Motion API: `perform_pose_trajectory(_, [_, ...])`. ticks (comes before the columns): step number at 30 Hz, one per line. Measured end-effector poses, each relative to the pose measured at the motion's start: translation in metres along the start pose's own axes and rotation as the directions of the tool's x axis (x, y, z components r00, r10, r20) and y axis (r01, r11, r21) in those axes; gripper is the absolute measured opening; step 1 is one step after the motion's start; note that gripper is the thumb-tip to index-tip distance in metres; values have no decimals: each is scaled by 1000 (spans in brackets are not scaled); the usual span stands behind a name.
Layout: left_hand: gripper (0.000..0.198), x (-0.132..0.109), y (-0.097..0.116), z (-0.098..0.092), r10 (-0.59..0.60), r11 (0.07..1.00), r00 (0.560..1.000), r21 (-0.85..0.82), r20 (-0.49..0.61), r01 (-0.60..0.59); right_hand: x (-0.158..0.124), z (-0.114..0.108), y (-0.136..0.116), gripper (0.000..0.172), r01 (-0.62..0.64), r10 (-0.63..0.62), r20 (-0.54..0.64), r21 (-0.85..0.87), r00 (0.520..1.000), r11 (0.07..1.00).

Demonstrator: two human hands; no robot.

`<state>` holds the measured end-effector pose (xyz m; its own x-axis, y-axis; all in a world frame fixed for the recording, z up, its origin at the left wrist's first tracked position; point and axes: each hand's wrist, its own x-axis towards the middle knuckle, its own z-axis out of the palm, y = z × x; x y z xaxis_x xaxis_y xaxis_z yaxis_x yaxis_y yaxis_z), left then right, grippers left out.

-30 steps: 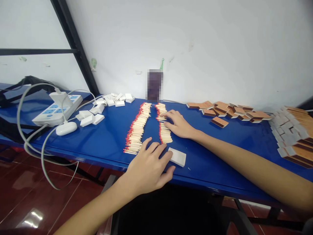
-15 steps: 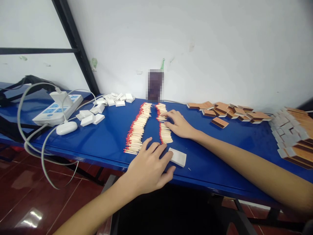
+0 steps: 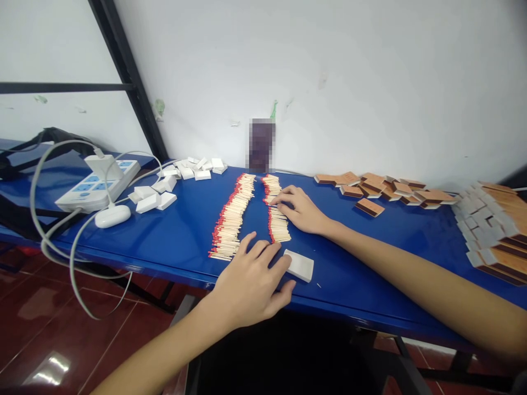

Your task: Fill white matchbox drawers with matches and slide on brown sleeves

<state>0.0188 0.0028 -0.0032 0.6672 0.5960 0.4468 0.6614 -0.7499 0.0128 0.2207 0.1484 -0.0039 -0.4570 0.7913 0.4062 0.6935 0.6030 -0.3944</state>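
Two rows of red-tipped matches lie on the blue table. The longer left row of matches (image 3: 234, 216) ends beside the fingertips of my left hand (image 3: 257, 277). That hand is open, fingers spread, palm down, with its index fingertip at the corner of an open white matchbox tray (image 3: 300, 266). My right hand (image 3: 302, 210) reaches over the middle of the shorter right row of matches (image 3: 280, 225). Its thumb and index finger are pinched together on a few matches there; how many is hidden.
White trays (image 3: 193, 169) are heaped at the back left. Brown matchbox sleeves (image 3: 374, 184) lie at the back right, beside a stack of sleeves (image 3: 498, 230) at the right edge. A power strip (image 3: 99, 186) with looping white cables occupies the left. A pixelated dark object (image 3: 261, 145) stands against the wall.
My right thumb and index finger have drawn together at the right row, the index fingertip coming slightly nearer. My left hand and the tray have hardly moved.
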Motion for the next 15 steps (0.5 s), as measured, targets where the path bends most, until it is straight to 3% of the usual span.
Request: perform_pose_trajectory(15, [31,0,0,-1,4,1000,1000,-4,8,-4,-3,2,-5,27,6,-13,-62,-111,998,994])
